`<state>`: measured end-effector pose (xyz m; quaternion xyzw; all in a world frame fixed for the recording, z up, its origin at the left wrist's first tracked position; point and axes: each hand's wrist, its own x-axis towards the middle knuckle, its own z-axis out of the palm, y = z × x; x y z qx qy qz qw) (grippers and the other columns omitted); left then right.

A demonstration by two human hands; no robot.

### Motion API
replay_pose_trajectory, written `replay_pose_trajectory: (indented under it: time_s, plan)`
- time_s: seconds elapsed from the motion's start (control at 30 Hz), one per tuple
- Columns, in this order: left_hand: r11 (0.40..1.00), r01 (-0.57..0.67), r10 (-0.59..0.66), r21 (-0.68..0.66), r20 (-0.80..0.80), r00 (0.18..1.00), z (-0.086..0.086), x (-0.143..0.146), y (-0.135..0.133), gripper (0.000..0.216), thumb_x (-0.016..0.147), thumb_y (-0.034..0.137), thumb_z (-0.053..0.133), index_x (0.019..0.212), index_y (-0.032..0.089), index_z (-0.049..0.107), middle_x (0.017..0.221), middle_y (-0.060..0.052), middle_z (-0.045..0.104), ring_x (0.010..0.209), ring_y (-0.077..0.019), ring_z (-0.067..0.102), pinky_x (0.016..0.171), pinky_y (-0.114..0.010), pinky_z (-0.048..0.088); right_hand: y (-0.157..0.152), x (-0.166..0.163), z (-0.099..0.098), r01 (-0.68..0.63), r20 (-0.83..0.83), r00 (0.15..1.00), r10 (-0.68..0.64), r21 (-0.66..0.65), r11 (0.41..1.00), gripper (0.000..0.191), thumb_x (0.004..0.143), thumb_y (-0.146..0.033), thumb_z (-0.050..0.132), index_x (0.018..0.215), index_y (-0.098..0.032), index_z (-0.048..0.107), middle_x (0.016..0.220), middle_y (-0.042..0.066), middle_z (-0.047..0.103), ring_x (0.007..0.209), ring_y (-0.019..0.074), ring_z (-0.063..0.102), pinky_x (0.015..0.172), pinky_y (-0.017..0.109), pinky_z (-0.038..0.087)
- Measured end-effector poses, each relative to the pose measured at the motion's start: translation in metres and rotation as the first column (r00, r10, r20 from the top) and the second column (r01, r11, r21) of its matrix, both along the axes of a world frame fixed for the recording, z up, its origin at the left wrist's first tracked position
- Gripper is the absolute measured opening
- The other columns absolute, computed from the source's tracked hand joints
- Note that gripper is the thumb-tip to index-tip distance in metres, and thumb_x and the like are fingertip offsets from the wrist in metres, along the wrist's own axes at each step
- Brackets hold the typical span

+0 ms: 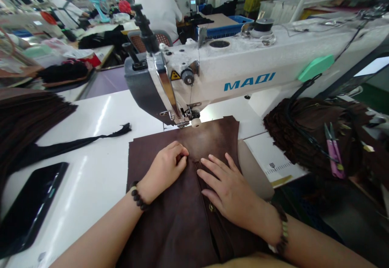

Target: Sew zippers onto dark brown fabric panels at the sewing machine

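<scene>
A dark brown fabric piece [170,219] lies flat on the white table in front of a white MAQI sewing machine [243,69]. Its far edge reaches under the presser foot [184,123]. My left hand [165,170] is curled, with the fingertips pinching a fold of the fabric at a centre seam. My right hand [226,189] lies flat on the fabric just to the right of that seam, fingers spread and pointing toward the left hand. A zipper strip with a small metal pull [211,208] runs under the right hand.
A black strap [75,142] and a dark phone [28,207] lie on the table [100,179] at the left. A stack of dark brown pieces [316,134] with pink snips [334,154] sits at the right. Another person in white sits behind the machine.
</scene>
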<state>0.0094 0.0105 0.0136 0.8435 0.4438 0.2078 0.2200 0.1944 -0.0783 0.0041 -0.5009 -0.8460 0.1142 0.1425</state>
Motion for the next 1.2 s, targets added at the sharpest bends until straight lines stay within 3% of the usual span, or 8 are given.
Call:
replay_pose_trajectory:
  time_s: [0.13, 0.23, 0.43, 0.53, 0.67, 0.87, 1.03, 1.2]
  plan:
    - [0.995, 0.083, -0.083, -0.058, 0.009, 0.997, -0.001, 0.0, -0.004, 0.01, 0.078, 0.017, 0.055, 0.087, 0.018, 0.059, 0.084, -0.001, 0.052, 0.059, -0.0098, 0.051, 0.059, -0.023, 0.045, 0.0, 0.0, 0.0, -0.003, -0.011, 1.0, 0.003, 0.003, 1.0, 0.034, 0.089, -0.032, 0.04, 0.122, -0.025, 0.046, 0.133, 0.003, 0.041, 0.126, 0.023, 0.031, 0.104, 0.055, 0.021]
    - [0.994, 0.107, -0.107, -0.019, -0.013, 0.994, -0.005, 0.002, -0.005, 0.011, 0.082, 0.017, 0.048, 0.082, 0.019, 0.058, 0.083, -0.001, 0.053, 0.068, -0.0124, 0.053, 0.067, -0.025, 0.045, 0.0, 0.001, -0.001, -0.002, -0.014, 1.0, 0.002, -0.003, 1.0, 0.034, 0.09, -0.033, 0.039, 0.122, -0.025, 0.046, 0.133, 0.003, 0.041, 0.126, 0.0231, 0.031, 0.103, 0.055, 0.021]
    - [0.99, -0.082, 0.093, -0.119, 0.09, 0.992, -0.001, -0.004, 0.008, 0.017, 0.084, 0.019, 0.04, 0.068, 0.018, 0.048, 0.07, 0.0, 0.051, 0.056, -0.0118, 0.05, 0.055, -0.024, 0.043, 0.0, 0.002, 0.001, -0.008, -0.01, 1.0, 0.008, -0.018, 1.0, 0.034, 0.09, -0.034, 0.039, 0.122, -0.025, 0.046, 0.134, 0.002, 0.04, 0.126, 0.0226, 0.03, 0.104, 0.054, 0.021]
    - [0.99, -0.032, 0.044, -0.138, 0.089, 0.995, 0.004, -0.004, 0.007, 0.02, 0.085, 0.024, 0.042, 0.068, 0.018, 0.05, 0.071, 0.001, 0.051, 0.055, -0.0113, 0.051, 0.054, -0.023, 0.043, 0.0, 0.001, 0.001, -0.005, -0.016, 1.0, 0.005, -0.017, 1.0, 0.034, 0.09, -0.034, 0.039, 0.122, -0.025, 0.046, 0.134, 0.002, 0.04, 0.126, 0.0228, 0.03, 0.104, 0.055, 0.02]
    - [0.998, 0.054, -0.055, -0.031, -0.025, 0.998, 0.0, 0.003, 0.001, 0.005, 0.078, 0.022, 0.057, 0.076, 0.018, 0.054, 0.081, -0.001, 0.052, 0.066, -0.0135, 0.053, 0.063, -0.026, 0.044, 0.001, 0.0, 0.0, -0.011, -0.03, 1.0, 0.01, -0.011, 1.0, 0.035, 0.089, -0.033, 0.039, 0.123, -0.024, 0.045, 0.133, 0.004, 0.041, 0.126, 0.0235, 0.03, 0.104, 0.055, 0.021]
    - [0.996, 0.005, 0.002, 0.09, -0.069, 0.998, -0.004, 0.003, 0.001, 0.016, 0.086, 0.016, 0.042, 0.075, 0.016, 0.054, 0.082, -0.004, 0.053, 0.072, -0.0154, 0.055, 0.068, -0.029, 0.048, 0.001, 0.002, 0.001, -0.009, -0.036, 0.999, 0.009, -0.002, 1.0, 0.033, 0.09, -0.033, 0.04, 0.12, -0.023, 0.049, 0.132, 0.004, 0.042, 0.126, 0.0237, 0.031, 0.104, 0.055, 0.021]
    - [0.95, 0.248, -0.21, 0.189, -0.203, 0.957, -0.004, -0.01, -0.016, 0.023, 0.089, 0.024, 0.044, 0.108, 0.016, 0.055, 0.119, -0.01, 0.054, 0.108, -0.0209, 0.052, 0.095, -0.038, 0.042, 0.001, 0.002, 0.004, -0.01, -0.02, 1.0, 0.01, -0.012, 1.0, 0.033, 0.09, -0.033, 0.039, 0.12, -0.023, 0.049, 0.132, 0.004, 0.043, 0.126, 0.0235, 0.032, 0.104, 0.056, 0.022]
    - [0.922, 0.29, -0.186, 0.255, -0.366, 0.912, -0.012, -0.014, -0.023, 0.037, 0.092, 0.025, 0.037, 0.126, 0.01, 0.043, 0.131, -0.014, 0.046, 0.12, -0.0209, 0.044, 0.102, -0.043, 0.034, 0.004, 0.001, 0.008, -0.008, 0.032, 0.999, 0.008, -0.009, 1.0, 0.033, 0.089, -0.036, 0.042, 0.118, -0.024, 0.052, 0.133, 0.007, 0.041, 0.127, 0.0258, 0.029, 0.1, 0.062, 0.02]
